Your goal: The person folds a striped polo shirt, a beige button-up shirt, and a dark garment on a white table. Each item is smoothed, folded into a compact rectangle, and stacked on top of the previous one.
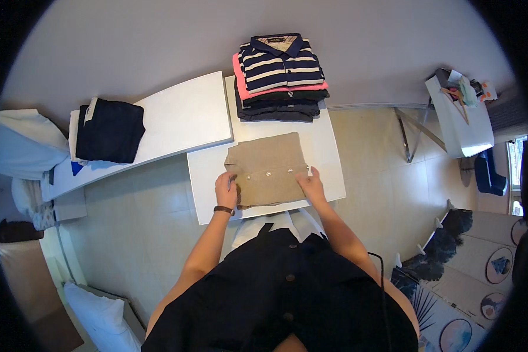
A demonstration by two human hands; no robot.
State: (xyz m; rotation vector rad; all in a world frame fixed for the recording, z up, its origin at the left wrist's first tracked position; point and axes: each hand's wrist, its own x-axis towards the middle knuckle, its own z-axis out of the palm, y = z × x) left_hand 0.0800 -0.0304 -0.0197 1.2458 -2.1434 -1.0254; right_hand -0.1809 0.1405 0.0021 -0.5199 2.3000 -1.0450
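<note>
A folded beige garment (268, 171) with a row of pale round buttons lies flat on the white table (330, 176) in front of me. My left hand (226, 190) holds its left edge, thumb on the cloth; the fingertips are partly hidden. At the opposite edge, my right hand (311, 185) has its thumb on top of the fabric and its fingers along the side. Just beyond the garment stands a pile of folded clothes, topped by a navy and white striped polo shirt (286, 66). Pink cloth (241, 79) and dark garments (277, 112) lie beneath it.
A long white bench (185, 110) adjoins the table on the left, bearing folded dark trousers (110, 132). At far right is a white desk (464, 119) with small items. A patterned folding screen (466, 246) and a white pillow (99, 317) are in the lower corners.
</note>
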